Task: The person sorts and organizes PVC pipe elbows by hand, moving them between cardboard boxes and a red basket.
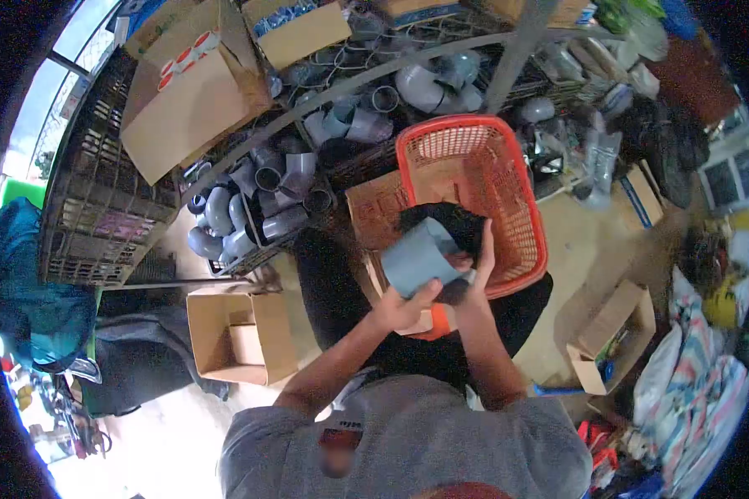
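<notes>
"Head view: state the hands."
"My left hand grips the grey pipe. My right hand is at its open end, beside a black item; I cannot tell its grip."
"Pipe position?"
"Tilted, above my lap, near the red basket."

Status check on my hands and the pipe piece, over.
Left hand gripping grey pipe piece. Right hand beside it, against black material. Red basket close beyond.
</notes>
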### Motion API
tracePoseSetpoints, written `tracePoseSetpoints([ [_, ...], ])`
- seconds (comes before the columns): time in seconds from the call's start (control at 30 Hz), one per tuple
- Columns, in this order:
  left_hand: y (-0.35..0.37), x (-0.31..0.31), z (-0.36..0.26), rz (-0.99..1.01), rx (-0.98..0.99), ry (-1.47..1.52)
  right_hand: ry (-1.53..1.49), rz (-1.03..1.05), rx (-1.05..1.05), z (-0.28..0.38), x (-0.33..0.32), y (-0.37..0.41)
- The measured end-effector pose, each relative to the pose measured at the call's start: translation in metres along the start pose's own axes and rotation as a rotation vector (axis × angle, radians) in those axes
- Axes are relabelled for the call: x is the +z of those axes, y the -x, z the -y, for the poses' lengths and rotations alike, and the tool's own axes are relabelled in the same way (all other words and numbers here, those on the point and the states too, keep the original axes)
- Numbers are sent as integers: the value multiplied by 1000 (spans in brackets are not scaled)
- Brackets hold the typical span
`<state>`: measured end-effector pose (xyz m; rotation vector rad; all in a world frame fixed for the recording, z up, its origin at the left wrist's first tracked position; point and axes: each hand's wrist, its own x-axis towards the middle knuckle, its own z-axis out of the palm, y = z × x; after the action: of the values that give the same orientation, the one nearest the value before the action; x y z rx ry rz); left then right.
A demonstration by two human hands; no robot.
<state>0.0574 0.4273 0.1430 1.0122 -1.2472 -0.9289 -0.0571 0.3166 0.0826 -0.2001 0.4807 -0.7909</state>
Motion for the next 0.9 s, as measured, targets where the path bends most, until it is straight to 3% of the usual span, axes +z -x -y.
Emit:
tracePoseSetpoints([
  [0.03,-2,1,18,-18,-29,0,-15,123,72,12,7,-14],
  [0.1,-12,6,35,-412,-556,974,192,-346,-147,8,46,-9],
  [0.13,-25,4,35,-358,-510,1131,49,70,112,20,7,-19],
  [0.17,-34,0,32,-370,-511,1132,-121,153,118,16,6,-12],
  [0.2,-44,-4,16,-308,-568,1248,-240,380,275,19,-4,-15],
  [0.27,-43,-8,6,-275,-717,1398,-361,608,435,21,-15,-14],
  [0.3,-44,-7,3,-272,-711,1396,-240,395,287,21,-11,-7],
  [0.4,-42,3,-6,-293,-664,1351,46,81,48,29,14,12],
  [0.47,-40,8,-10,-372,-580,1128,217,46,-60,31,6,15],
  [0.5,-35,9,-7,-390,-477,1092,293,-33,-146,23,36,27],
  [0.57,-25,17,-17,-450,-268,913,221,2,-191,-1,3,37],
  [0.6,-16,15,-16,-399,-221,695,474,-88,-263,-12,-1,47],
  [0.63,-7,15,-18,-349,-168,479,509,-122,-380,-26,12,59],
  [0.7,15,25,-30,-300,-129,384,455,-114,-398,-39,37,86],
  [0.77,30,33,-37,-244,-83,287,593,-59,-431,-41,36,94],
  [0.83,47,43,-36,-230,0,132,870,88,-751,-41,55,99],
  [0.9,64,49,-41,-263,-149,19,1185,137,-1096,-36,74,103],
])
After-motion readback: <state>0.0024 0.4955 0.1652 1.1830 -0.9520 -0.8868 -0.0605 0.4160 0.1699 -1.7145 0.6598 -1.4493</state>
